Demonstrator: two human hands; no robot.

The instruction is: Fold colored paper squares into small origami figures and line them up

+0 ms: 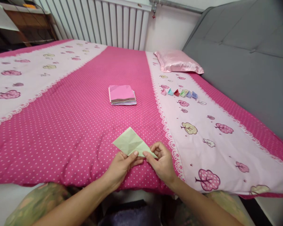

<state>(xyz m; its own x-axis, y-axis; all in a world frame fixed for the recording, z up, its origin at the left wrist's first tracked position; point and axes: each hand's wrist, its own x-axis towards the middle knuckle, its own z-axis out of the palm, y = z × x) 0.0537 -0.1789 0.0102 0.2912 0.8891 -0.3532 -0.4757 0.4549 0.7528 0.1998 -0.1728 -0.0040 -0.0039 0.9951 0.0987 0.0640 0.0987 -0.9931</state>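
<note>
A pale green sheet of paper (131,142), folded and creased, lies on the pink dotted bedspread (73,125) near the bed's front edge. My left hand (122,166) pinches its near edge between thumb and fingers. My right hand (161,160) pinches the paper's right corner, fingers curled over it. Both hands rest on the bedspread, close together.
A stack of coloured paper squares (122,95) with a pink top sheet lies farther back at mid-bed. A row of several small folded paper shapes (179,93) sits to its right. A pink satin pillow (178,61) lies by the grey headboard (245,53). A white radiator (103,22) stands behind.
</note>
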